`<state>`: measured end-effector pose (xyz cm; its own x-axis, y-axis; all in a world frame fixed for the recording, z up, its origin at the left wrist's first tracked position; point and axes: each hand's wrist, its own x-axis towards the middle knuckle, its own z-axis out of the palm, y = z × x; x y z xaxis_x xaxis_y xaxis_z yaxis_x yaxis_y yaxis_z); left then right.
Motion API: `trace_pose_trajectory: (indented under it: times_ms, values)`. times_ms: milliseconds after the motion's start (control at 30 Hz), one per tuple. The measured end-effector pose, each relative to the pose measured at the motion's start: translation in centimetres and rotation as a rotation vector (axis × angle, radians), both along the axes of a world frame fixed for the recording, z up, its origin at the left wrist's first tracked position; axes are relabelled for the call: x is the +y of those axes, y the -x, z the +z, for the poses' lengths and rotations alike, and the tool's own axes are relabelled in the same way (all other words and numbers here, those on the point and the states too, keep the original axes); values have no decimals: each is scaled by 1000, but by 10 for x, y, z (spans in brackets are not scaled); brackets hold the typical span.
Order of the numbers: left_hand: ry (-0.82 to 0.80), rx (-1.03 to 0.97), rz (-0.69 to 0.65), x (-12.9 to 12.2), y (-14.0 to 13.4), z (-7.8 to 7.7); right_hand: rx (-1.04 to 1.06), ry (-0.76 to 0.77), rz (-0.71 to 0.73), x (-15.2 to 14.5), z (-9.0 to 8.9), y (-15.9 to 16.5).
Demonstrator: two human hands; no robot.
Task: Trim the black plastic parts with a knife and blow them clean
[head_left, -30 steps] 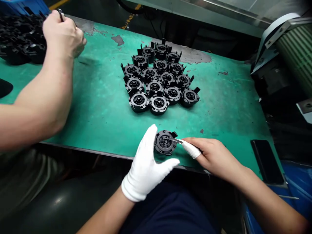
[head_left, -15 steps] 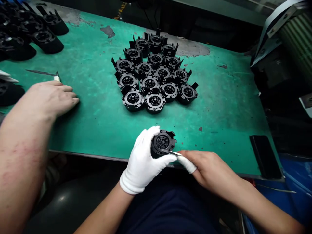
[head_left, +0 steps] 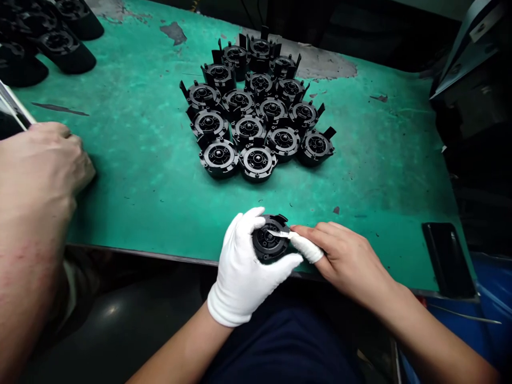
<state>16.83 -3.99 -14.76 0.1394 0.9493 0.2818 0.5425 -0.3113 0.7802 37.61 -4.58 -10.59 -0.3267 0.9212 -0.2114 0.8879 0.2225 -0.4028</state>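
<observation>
My left hand (head_left: 244,266), in a white glove, is wrapped round a round black plastic part (head_left: 267,249) near the front edge of the table. Ribs and small holes show on the part's upturned face. My right hand (head_left: 340,253) is bare apart from a white wrap on the thumb. It grips a small knife (head_left: 281,233), whose thin blade lies over the part's face; the handle is hidden in my fingers. Beyond my hands stands a cluster of similar black plastic parts (head_left: 258,160), several with upright tabs.
A co-worker's hand (head_left: 52,160) rests at the left of the green table (head_left: 160,224), by a pale slender tool (head_left: 16,106). Taller black parts (head_left: 68,50) stand at the far left. A black phone (head_left: 446,258) lies at the right front corner.
The knife blade has moved from the near rim of the black part up across its face. My left thumb has lifted away from the blade. The co-worker's hand has shifted left.
</observation>
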Motion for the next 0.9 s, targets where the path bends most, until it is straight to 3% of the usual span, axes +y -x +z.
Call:
trace_pose_trajectory:
  times_ms: [300,467,667,900]
  values:
    - [7,11,13,2,-1,-2,-69,-110,33,-4,3,1]
    - [-8,10,11,2,-2,-2,-67,-95,27,-3,2,2]
    - [-20,21,15,3,-4,-3,-147,-106,-72,7,-2,10]
    - [-24,-24,9,2,-3,-6,31,-38,-81,-14,3,-3]
